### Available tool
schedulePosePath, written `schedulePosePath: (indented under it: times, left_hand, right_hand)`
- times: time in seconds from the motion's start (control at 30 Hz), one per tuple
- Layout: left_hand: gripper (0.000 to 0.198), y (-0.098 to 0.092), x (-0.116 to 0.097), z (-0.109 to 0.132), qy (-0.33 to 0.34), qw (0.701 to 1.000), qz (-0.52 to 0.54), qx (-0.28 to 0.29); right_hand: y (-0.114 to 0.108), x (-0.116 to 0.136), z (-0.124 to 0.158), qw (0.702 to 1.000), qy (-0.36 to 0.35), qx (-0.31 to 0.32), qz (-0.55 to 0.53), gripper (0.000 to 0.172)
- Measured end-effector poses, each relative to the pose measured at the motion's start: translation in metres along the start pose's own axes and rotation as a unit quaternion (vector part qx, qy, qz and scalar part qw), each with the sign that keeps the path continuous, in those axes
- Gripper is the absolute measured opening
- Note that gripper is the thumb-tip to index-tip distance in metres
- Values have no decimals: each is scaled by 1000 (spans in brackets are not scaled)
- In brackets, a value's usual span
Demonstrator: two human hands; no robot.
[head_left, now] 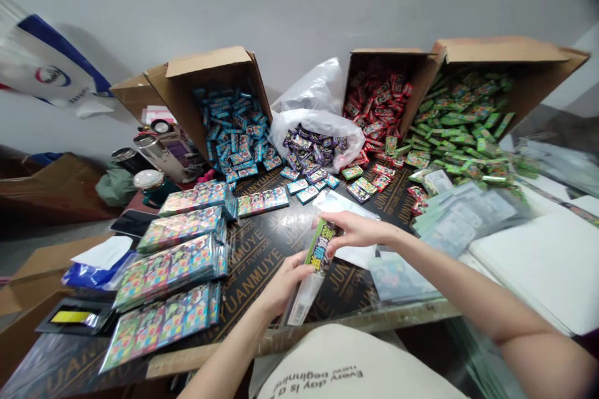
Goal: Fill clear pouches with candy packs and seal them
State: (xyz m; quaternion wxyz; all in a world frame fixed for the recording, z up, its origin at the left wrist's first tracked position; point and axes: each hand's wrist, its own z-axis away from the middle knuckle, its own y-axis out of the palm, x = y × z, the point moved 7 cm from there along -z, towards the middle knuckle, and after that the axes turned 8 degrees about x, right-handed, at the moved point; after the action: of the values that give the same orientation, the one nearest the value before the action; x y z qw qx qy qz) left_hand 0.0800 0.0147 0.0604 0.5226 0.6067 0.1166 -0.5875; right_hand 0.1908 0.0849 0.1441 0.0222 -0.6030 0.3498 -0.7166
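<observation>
Both hands are over the front part of the black board, near its edge. My left hand (285, 277) is closed round the lower part of a clear plastic sleeve (302, 305). Small printed packs (319, 248), green with purple and yellow lettering, show in the sleeve's upper part. At the top, the fingers of my right hand (353, 232) are closed on the packs and sleeve. A white sheet or bag (350, 255) lies just behind and under my right hand. To the left are stacks of filled sleeves (175, 265) with colourful fronts.
Tipped cartons at the back hold blue packs (238, 131), red packs (381, 103) and green packs (468, 112). Purple packs (311, 146) spill from a white plastic bag (309, 90). Clear sleeves (458, 218) lie at right. Bottles (156, 153) and a black tray (75, 317) are at left.
</observation>
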Motion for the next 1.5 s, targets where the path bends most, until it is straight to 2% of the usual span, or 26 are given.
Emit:
schedulePosePath:
  times: [0.07, 0.17, 0.23, 0.33, 0.37, 0.4, 0.47, 0.53, 0.6, 0.7, 0.77, 0.83, 0.9, 1.03, 1.1, 1.2, 1.27, 1.33, 1.4, 1.5]
  left_hand:
    - [31, -4, 1, 0, -13, 999, -9, -36]
    - [28, -5, 3, -4, -18, 998, -3, -66]
    - [28, -5, 3, -7, -13, 997, 1, -72]
    - [30, -15, -4, -8, 20, 993, -14, -115]
    - [31, -20, -7, -8, 38, 990, -27, -133]
    - [31, -25, -10, -7, 56, 986, -48, -148]
    - [30, -32, -16, -5, 85, 976, -115, -163]
    - [31, -35, -19, -5, 100, 959, -199, -175]
    - [36, -36, -16, -7, 96, 946, -248, -185]
    - [40, -35, -5, -14, 69, 957, -226, -170]
    - [39, -37, -1, -16, 77, 964, -178, -181]
    - [37, -43, 1, -16, 101, 961, -143, -216]
    - [36, -47, 4, -17, 113, 958, -130, -228]
    - [32, -45, 15, -20, 106, 972, -110, -180]
    - [33, -41, 17, -20, 103, 977, -106, -151]
    - [32, -30, 18, -24, 86, 986, -113, -89]
    - [34, -27, 13, -25, 96, 986, -100, -90]
    - [34, -25, 2, -22, 132, 981, -79, -122]
    - [34, -17, -4, -21, 152, 978, -58, -131]
    - [35, -2, -2, -21, 140, 982, -10, -127]
  right_hand:
    - [-3, -3, -4, 1000, 6, -19, 13, 27]
    - [-9, -12, -12, 995, 28, -100, 16, 29]
    - [-15, -18, -12, 981, 48, -185, 17, 34]
    - [-25, -28, 3, 925, 74, -372, -9, 54]
    - [-22, -35, 7, 911, 82, -402, -49, 59]
    - [-15, -43, 7, 907, 92, -396, -109, 62]
    - [9, -58, -1, 912, 109, -308, -247, 55]
    - [29, -65, -8, 909, 111, -235, -327, 44]
    - [33, -70, -7, 902, 100, -243, -341, 36]
    - [37, -76, -2, 890, 108, -256, -362, 33]
    - [50, -79, 0, 883, 127, -211, -398, 41]
    - [70, -80, 5, 881, 134, -151, -429, 50]
    - [87, -83, 13, 879, 135, -126, -440, 49]
    - [96, -97, 28, 888, 155, -166, -400, 40]
    - [90, -100, 30, 893, 149, -195, -378, 42]
    - [71, -96, 31, 887, 111, -278, -351, 41]
    - [65, -90, 30, 889, 90, -306, -328, 35]
    - [66, -83, 28, 893, 89, -304, -318, 32]
    - [67, -80, 29, 873, 102, -331, -344, 36]
    - [62, -74, 36, 806, 111, -421, -400, 39]
